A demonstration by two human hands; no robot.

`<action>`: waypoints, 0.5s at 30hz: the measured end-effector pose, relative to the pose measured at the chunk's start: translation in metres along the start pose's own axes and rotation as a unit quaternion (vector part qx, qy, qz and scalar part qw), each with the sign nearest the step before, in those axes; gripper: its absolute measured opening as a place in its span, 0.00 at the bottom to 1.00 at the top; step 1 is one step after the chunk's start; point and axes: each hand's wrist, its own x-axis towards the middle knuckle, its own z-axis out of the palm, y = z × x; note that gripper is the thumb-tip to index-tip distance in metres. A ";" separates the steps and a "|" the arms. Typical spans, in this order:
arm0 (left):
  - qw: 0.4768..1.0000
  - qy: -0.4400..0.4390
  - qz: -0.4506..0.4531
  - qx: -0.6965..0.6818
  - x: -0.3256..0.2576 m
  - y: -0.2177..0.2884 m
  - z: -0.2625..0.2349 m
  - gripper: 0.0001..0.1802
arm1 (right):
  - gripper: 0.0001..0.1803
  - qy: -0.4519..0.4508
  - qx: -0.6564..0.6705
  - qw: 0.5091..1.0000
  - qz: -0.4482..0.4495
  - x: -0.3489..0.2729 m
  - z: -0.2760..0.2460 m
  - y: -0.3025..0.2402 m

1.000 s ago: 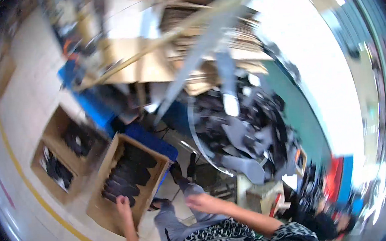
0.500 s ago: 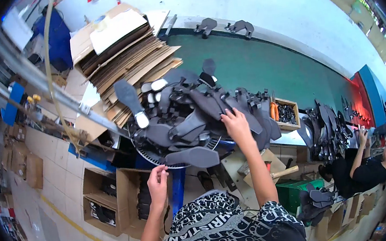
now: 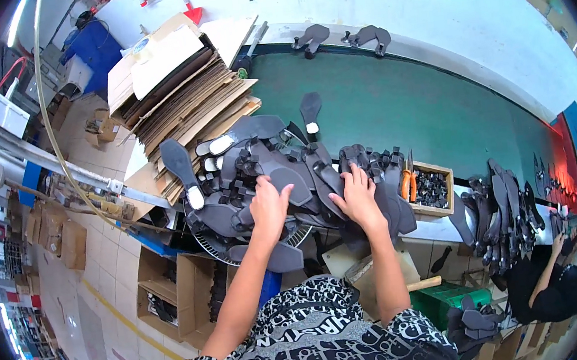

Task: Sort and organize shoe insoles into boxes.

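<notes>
Dark grey shoe soles with small heels lie in a tangled pile, partly over a round wire-rimmed basket. My left hand is at the near edge of a broad grey shoe sole, its thumb and fingers closed about that edge; the undersides of the fingers are hidden. Further right, my right hand rests on the pile with its fingers spread and its thumb apart. Dark soles lie under and beside it. One sole with a white heel end lies apart behind the pile.
Stacked cardboard sheets stand left of the pile on the green bench top. Orange-handled pliers lean at a wooden box of small black parts. More soles stand at right, near a co-worker. A hammer handle lies below.
My left hand has moved up and right from the basket's near rim onto the pile. My right hand has shifted slightly down, its fingers now spread. The view has tilted a little.
</notes>
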 end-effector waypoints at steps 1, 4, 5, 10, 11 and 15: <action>0.996 -0.037 -0.042 -0.065 0.010 -0.001 0.003 0.28 | 0.33 0.003 0.000 1.000 0.001 0.001 0.003 0.003; 0.895 -0.150 -0.153 -0.390 0.020 -0.025 0.007 0.34 | 0.25 0.062 0.053 0.997 -0.014 -0.001 0.004 0.002; 0.806 -0.254 -0.207 -0.493 0.021 -0.025 0.001 0.34 | 0.24 0.081 0.053 0.995 -0.017 -0.005 0.006 0.005; 0.999 0.025 0.015 -0.019 -0.012 0.006 -0.030 0.29 | 0.26 0.085 0.107 0.991 0.006 -0.024 0.009 0.010; 0.997 0.048 0.048 -0.022 -0.016 0.014 -0.032 0.25 | 0.26 0.088 0.109 0.990 0.007 -0.026 0.011 0.008; 0.969 -0.231 0.025 -0.089 -0.012 0.040 0.012 0.20 | 0.30 0.086 0.068 0.983 0.145 -0.024 0.016 0.009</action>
